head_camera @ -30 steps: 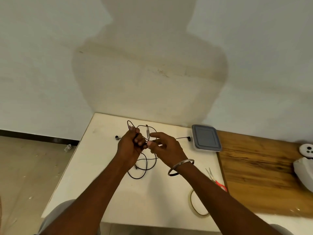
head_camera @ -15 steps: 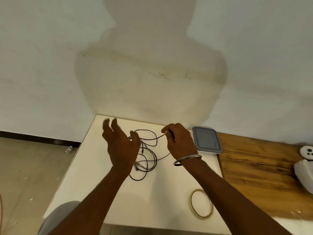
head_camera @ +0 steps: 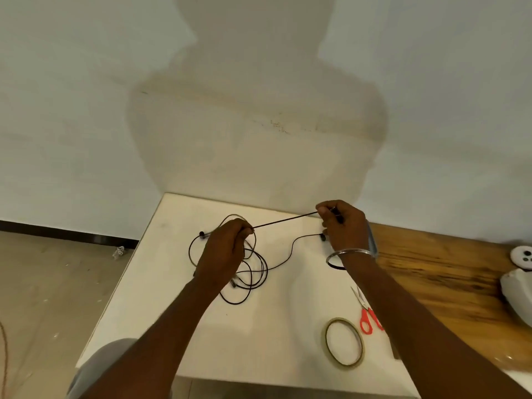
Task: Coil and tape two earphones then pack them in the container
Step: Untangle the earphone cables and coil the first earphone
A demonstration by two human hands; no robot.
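Black earphone cables (head_camera: pixel 253 272) lie tangled on the white table (head_camera: pixel 259 335). My left hand (head_camera: pixel 224 249) pinches one cable above the tangle. My right hand (head_camera: pixel 344 226) grips the same cable's end, and the stretch of cable (head_camera: pixel 285 219) between the hands is pulled straight. One earbud (head_camera: pixel 202 234) lies left of my left hand, another (head_camera: pixel 323 237) just under my right hand. The grey-lidded container (head_camera: pixel 372 240) is almost wholly hidden behind my right wrist. A roll of clear tape (head_camera: pixel 344 342) lies near the front right.
Red-handled scissors (head_camera: pixel 365 312) lie beside the tape roll. A wooden tabletop (head_camera: pixel 449 283) adjoins on the right, with a white device (head_camera: pixel 518 286) at its edge. A wall stands right behind the table; the floor drops off to the left.
My left hand, open half a second ago, now pinches the cable. My right hand has moved right and back, drawing the cable taut. The view has shifted and the scissors show again.
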